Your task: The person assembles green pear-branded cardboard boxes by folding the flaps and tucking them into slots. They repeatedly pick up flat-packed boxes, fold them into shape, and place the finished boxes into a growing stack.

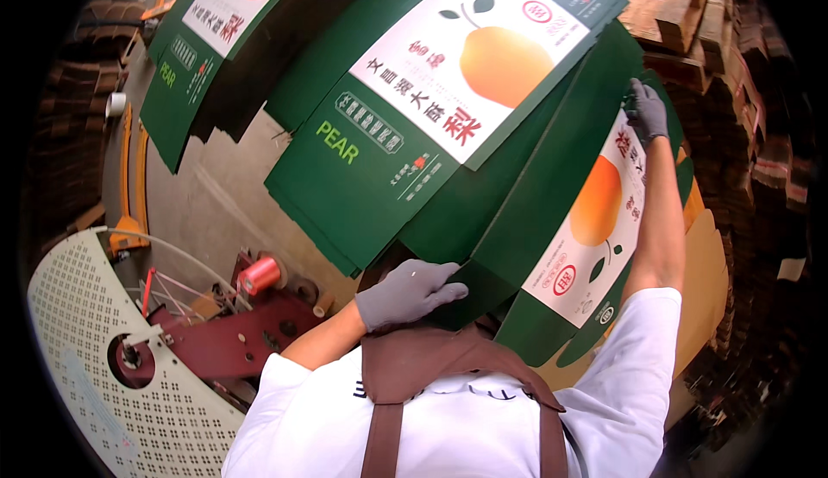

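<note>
Grey concrete floor down below, with stacks of brown cardboard along the dark edges. Far left: curved white metal guard full of little holes, set in front of a dark red machine, likely to keep fingers away from moving parts. Red spool of thread stuck on top of that machine, close by for feeding.

Middle: big flat green cardboard box sheet with a white panel and an orange pear picture, held up and spread wide, tilted across the chest. More green printed sheets lying behind, up at the top left. Left hand in a grey glove pressed down on the near lower edge of the sheet, fingers curled over it, holding that corner steady against the brown apron.

Right: right hand in a grey glove stretched far up, closed on the top edge of a folded flap, perhaps pinching it, hard to be sure at this angle. Arms wide apart because of the sheet's size. Wooden pallets piled at the top right.
</note>
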### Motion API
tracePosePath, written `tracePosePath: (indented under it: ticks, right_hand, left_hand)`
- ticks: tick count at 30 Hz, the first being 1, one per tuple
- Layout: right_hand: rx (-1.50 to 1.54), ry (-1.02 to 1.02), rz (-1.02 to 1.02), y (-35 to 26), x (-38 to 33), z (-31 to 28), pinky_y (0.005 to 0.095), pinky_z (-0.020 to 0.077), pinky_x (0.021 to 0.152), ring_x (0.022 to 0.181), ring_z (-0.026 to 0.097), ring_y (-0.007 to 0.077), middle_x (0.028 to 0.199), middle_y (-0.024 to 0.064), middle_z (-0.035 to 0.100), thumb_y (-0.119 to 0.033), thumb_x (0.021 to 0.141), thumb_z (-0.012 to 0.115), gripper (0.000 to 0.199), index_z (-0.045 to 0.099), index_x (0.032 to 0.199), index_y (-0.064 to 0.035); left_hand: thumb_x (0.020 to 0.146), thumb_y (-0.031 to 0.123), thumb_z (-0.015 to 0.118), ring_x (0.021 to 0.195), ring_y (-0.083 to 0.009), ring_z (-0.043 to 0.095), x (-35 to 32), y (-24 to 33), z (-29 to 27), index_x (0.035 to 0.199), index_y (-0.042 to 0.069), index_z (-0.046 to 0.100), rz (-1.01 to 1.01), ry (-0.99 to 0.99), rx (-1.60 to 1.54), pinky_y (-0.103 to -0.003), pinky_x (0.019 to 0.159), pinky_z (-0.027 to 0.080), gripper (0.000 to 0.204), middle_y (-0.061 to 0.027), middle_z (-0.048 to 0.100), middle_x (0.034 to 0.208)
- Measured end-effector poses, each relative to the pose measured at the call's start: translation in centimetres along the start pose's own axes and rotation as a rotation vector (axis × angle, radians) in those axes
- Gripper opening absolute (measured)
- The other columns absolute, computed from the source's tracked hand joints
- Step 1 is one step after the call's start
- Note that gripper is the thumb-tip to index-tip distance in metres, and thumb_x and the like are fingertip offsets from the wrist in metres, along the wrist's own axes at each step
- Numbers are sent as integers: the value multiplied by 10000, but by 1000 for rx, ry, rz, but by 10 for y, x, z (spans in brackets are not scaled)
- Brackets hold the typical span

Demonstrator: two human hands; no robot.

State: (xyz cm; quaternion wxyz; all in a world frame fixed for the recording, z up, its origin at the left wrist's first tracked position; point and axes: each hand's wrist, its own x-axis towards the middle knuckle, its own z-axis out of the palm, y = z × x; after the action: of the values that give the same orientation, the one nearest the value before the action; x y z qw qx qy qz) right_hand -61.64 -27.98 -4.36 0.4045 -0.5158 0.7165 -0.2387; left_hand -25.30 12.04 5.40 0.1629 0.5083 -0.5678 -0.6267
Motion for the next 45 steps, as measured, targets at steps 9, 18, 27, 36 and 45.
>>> tracePosePath:
  ticks: [9,18,27,36,45]
  right_hand:
    - [241,-105,278,46,77,-45,174,248,404,448,357,23,635,-93,473,-346,1010,591,216,674,1081,-160]
    - [181,-160,111,33,94,-50,188,281,447,485,353,24,647,-88,436,-306,1016,598,206,624,915,-129]
    - [-326,-51,-461,39,73,-47,245,464,841,961,539,155,1150,73,562,47,859,527,501,509,1360,30]
    - [-482,2,-544,54,77,-97,269,497,855,986,573,166,1262,84,537,109,797,505,641,471,1432,26]
    - [-805,73,-716,27,79,-105,374,491,966,1135,581,383,1261,221,577,67,704,645,677,522,1366,2]
  left_hand:
    - [1010,400,509,771,-383,626,27,-32,0,993,45,573,138,-86,9,-465,677,492,361,-174,637,814]
    - [1009,397,520,793,-352,637,23,-48,-26,1057,36,623,-4,-93,-125,-413,708,507,378,-187,643,855]
    - [917,178,700,811,-160,631,-46,-161,-43,1229,-11,569,-431,1322,51,-298,709,522,388,-102,658,997]
    - [881,241,741,614,-103,548,-46,-194,-81,871,26,576,-686,1177,-749,-262,551,460,271,-19,568,735]
    - [889,220,730,727,-162,598,-62,-222,-70,890,61,580,-657,1249,-846,-305,636,507,218,-39,595,830]
